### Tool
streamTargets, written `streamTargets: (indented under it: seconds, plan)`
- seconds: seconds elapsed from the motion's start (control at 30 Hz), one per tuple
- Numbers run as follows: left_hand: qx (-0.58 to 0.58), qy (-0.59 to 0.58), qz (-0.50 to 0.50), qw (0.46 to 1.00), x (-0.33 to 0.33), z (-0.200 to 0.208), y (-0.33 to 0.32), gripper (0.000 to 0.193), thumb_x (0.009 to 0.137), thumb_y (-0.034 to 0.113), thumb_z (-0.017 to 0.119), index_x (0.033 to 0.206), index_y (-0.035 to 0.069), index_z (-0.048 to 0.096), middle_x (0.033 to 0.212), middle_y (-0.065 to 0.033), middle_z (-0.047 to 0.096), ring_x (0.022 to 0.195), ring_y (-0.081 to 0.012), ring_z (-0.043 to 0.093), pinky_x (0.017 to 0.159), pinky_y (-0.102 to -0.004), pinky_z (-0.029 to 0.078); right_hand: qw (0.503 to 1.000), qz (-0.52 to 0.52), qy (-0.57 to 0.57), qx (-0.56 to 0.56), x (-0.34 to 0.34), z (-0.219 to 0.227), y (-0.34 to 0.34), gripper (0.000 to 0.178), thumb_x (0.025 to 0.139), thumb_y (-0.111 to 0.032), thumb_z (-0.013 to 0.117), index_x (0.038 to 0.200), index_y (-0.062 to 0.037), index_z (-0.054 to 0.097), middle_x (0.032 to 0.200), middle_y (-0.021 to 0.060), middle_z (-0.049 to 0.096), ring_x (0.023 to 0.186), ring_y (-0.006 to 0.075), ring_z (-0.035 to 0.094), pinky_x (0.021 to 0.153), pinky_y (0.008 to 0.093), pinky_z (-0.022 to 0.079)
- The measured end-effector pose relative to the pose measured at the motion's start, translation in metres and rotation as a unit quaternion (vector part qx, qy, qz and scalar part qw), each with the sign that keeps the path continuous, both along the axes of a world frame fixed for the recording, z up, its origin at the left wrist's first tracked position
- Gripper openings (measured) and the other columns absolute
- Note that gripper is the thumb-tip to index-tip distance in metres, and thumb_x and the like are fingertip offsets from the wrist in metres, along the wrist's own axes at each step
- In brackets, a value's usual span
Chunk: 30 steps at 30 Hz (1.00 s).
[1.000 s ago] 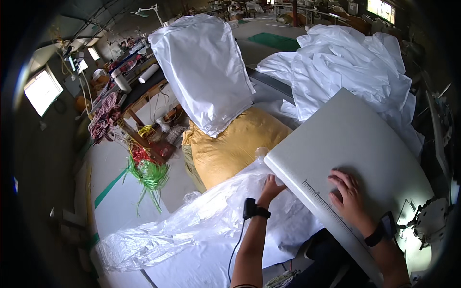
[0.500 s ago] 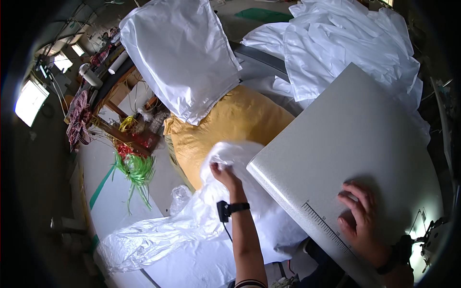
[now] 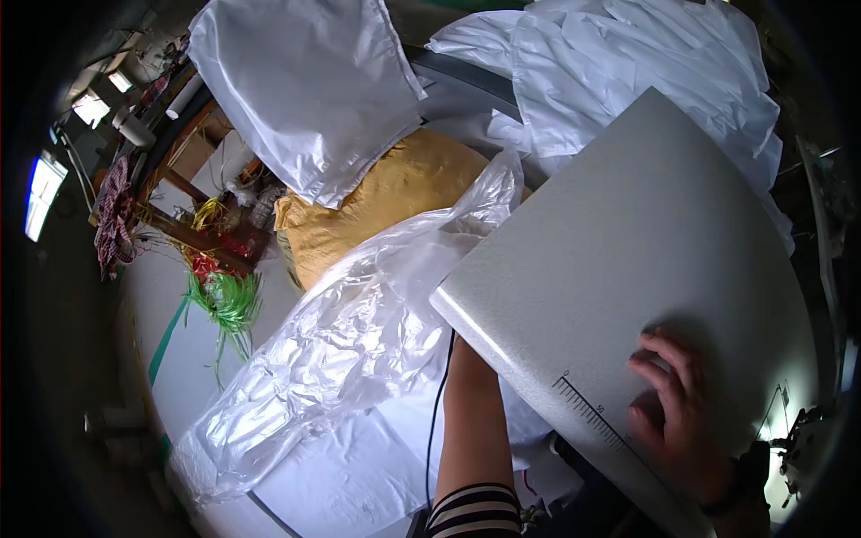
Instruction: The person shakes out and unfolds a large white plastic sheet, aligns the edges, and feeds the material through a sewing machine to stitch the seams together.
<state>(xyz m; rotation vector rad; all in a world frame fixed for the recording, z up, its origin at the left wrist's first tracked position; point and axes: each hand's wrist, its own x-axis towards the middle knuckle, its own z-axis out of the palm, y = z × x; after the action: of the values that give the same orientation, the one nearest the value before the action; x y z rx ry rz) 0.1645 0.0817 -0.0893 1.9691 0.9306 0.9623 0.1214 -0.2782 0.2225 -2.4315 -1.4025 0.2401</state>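
My left forearm (image 3: 471, 408) reaches up from the lower edge and goes beneath a clear, crinkled plastic bag (image 3: 314, 350) beside the grey table's corner. The left hand and its fingers are hidden there. The plastic stretches from the lower left up over a plump yellow sack (image 3: 404, 179). White fabric (image 3: 350, 457) lies below it. My right hand (image 3: 674, 399) rests on the smooth grey tabletop (image 3: 628, 242) near a printed ruler scale, fingers apart and slightly bent, holding nothing.
A white sack (image 3: 300, 90) drapes over the yellow one. A heap of white sheeting (image 3: 637, 72) lies beyond the tabletop. Green plastic strips (image 3: 229, 305) hang from a wooden frame at left. Part of a machine (image 3: 798, 448) stands at the right edge.
My left hand has gone from plain sight above the white plastic to beneath it. The clear plastic now spreads higher across the yellow sack. My right hand stays on the tabletop.
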Motion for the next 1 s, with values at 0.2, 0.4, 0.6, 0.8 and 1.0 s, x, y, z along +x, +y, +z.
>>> streamTargets:
  seconds: [0.2,0.4,0.6,0.8,1.0]
  plan:
    - [0.026,-0.007,-0.07,0.997,-0.078,-0.06,-0.116,0.035,0.082,0.013,0.062,0.116,0.008,0.068,0.117,-0.0129,0.069,0.114,-0.0332,0.061,0.101,-0.0528,0.042,1.0,0.009,-0.005,0.022,0.001,-0.004,-0.004,0.052,0.082,-0.011,0.071,0.131,-0.0071,0.054,0.141,0.014,0.047,0.135,0.0363,0.044,0.112,0.0521,0.037]
    - [0.172,0.136,-0.239,0.946,-0.161,-0.145,-0.257,0.034,0.084,0.02,0.062,0.115,0.01,0.07,0.119,-0.0117,0.069,0.118,-0.0324,0.059,0.103,-0.0564,0.038,0.997,0.011,-0.044,0.054,0.0,-0.012,-0.003,0.049,0.083,-0.013,0.071,0.13,-0.0071,0.055,0.14,0.0145,0.049,0.134,0.0351,0.046,0.11,0.0513,0.039]
    - [-0.008,0.083,-0.234,0.969,-0.162,-0.2,-0.265,0.026,0.083,0.018,0.064,0.106,0.008,0.072,0.11,-0.0125,0.071,0.107,-0.0336,0.063,0.093,-0.0501,0.047,0.997,0.009,-0.053,0.058,-0.002,-0.012,-0.004,0.045,0.084,-0.014,0.071,0.128,-0.0071,0.058,0.14,0.012,0.051,0.132,0.0325,0.049,0.11,0.0469,0.04]
    - [-0.349,-0.1,-0.178,0.915,-0.187,-0.156,-0.253,0.016,0.087,0.012,0.068,0.101,0.005,0.071,0.098,-0.0125,0.071,0.093,-0.0271,0.066,0.086,-0.0397,0.051,0.994,-0.007,-0.029,0.108,0.004,-0.02,-0.01,0.035,0.09,-0.015,0.068,0.123,-0.0071,0.061,0.14,0.0077,0.054,0.133,0.0286,0.049,0.111,0.045,0.04]
    - [-0.498,-0.056,-0.234,0.833,-0.232,-0.091,-0.214,0.009,0.096,0.006,0.067,0.104,0.005,0.071,0.095,0.0057,0.064,0.089,-0.0048,0.056,0.084,-0.0205,0.044,0.952,0.016,-0.015,0.307,-0.057,-0.021,-0.036,0.029,0.087,-0.011,0.073,0.115,-0.009,0.066,0.112,0.0055,0.068,0.094,0.0195,0.069,0.078,0.0348,0.059]
